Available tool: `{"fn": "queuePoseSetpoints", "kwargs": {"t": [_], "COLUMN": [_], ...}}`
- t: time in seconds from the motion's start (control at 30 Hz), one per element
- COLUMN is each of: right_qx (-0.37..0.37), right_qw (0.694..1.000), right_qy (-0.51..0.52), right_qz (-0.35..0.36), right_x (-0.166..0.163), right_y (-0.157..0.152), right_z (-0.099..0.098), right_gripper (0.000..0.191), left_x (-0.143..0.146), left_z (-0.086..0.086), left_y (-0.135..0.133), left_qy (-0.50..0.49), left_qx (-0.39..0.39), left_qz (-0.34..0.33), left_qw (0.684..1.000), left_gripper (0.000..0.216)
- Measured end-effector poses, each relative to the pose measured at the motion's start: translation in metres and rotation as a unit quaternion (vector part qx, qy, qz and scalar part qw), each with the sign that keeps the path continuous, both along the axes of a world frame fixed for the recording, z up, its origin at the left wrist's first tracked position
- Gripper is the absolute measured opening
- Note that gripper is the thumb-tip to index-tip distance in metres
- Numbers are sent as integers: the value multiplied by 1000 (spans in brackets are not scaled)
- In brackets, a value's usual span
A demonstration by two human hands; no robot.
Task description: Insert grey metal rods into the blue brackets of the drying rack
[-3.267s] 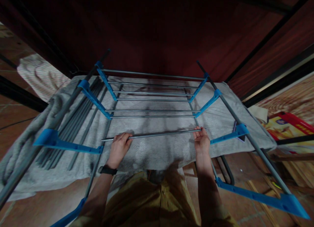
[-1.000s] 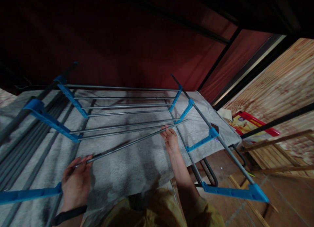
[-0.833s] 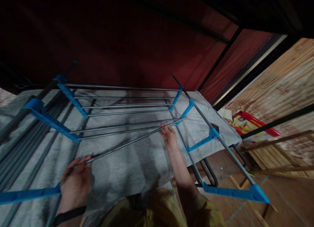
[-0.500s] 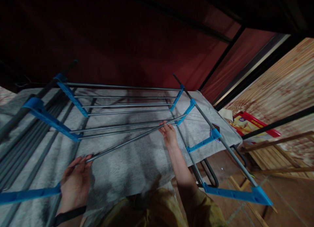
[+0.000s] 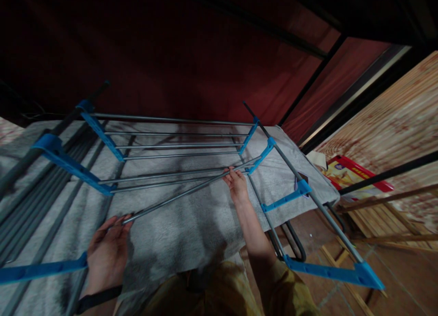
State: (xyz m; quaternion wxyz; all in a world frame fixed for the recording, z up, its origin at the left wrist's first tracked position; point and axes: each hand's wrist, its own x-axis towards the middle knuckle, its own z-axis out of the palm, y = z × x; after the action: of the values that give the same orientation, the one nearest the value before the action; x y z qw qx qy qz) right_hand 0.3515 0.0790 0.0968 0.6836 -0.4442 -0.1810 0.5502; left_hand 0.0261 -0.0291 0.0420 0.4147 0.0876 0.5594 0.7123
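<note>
Grey towel [image 5: 178, 234] spread below, dark red wall behind. My left hand [image 5: 106, 254] pinches low end of loose rod [image 5: 185, 194] at fingertips. Rod slants up across towel: thin, grey, stiff, light, smooth metal, likely slippery, best held near ends. My right hand [image 5: 237, 187] curls round high end beside blue bracket [image 5: 260, 156]

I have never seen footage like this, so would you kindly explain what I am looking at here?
This is one view from a camera worn on a person's head, looking down at their bare hands. Both hold a thin metal rod: the left hand pinches its near end, the right hand grips near its far end, beside a blue bracket. The rack of grey rods and blue brackets stands over a grey towel; spare rods lie at the left.
</note>
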Motion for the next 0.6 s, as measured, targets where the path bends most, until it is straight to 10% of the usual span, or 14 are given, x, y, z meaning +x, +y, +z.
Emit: {"fn": "queuePoseSetpoints", "kwargs": {"t": [0.6], "right_qx": [7], "right_qw": [1000], "right_qy": [4], "right_qz": [10], "right_x": [4], "right_y": [2], "right_z": [2], "right_gripper": [7], "left_x": [-4], "left_z": [4], "left_y": [5], "left_qy": [-36], "left_qx": [-3], "left_qz": [9], "left_qw": [999], "left_gripper": [24]}}
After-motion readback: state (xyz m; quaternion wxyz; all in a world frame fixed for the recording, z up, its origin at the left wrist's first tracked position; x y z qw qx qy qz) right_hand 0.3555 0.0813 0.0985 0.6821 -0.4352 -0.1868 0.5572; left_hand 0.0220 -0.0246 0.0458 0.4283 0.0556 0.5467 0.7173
